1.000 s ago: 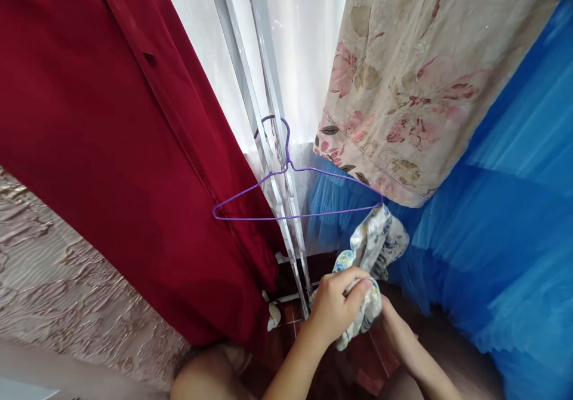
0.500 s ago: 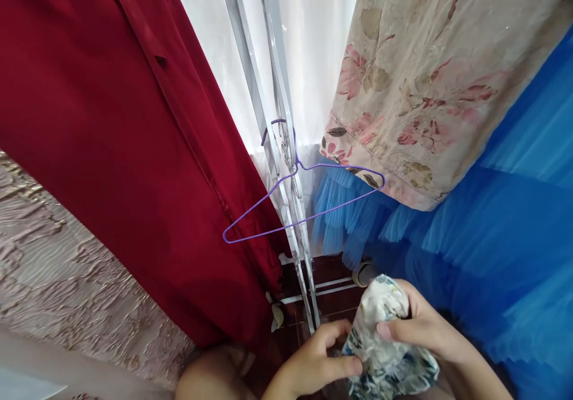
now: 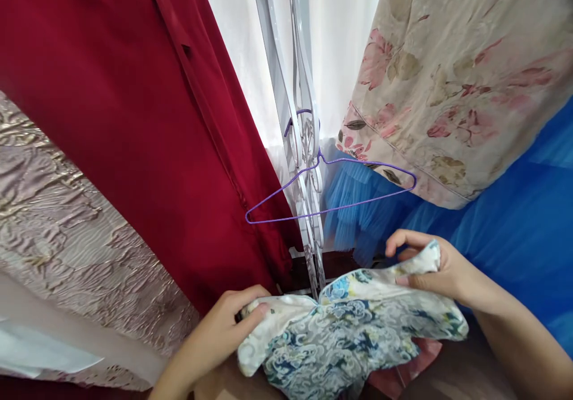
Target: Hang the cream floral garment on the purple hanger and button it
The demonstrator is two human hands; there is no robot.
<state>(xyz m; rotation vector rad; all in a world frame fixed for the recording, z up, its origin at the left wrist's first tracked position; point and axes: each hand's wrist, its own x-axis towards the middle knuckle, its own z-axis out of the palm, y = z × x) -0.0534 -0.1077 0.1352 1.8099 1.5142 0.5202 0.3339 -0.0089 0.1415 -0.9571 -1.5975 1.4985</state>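
Low in the view, a floral garment [image 3: 340, 334] in white, blue and yellow, with a lacy pattern, is stretched out between my hands. At its left upper edge, my left hand [image 3: 242, 316] grips the cloth between thumb and fingers. My right hand [image 3: 430, 268] pinches the upper right part, with a strip of the cloth standing up past the fingers. Above the garment, a purple hanger [image 3: 286, 219] hangs by its hook on a white metal rack [image 3: 308, 137], with nothing on it. The garment and hanger are apart.
A long red cloth [image 3: 179, 167] hangs on the left, beside a textured pink-gold fabric [image 3: 67, 227]. To the right hang a beige floral garment [image 3: 452, 95] and blue tulle [image 3: 505, 227]. White cloth [image 3: 344, 48] covers the back. A pink piece [image 3: 407, 370] shows beneath the held garment.
The garment has gone from bunched up to spread wide. My left hand has moved left and my right hand right and up. The whole view has shifted slightly.
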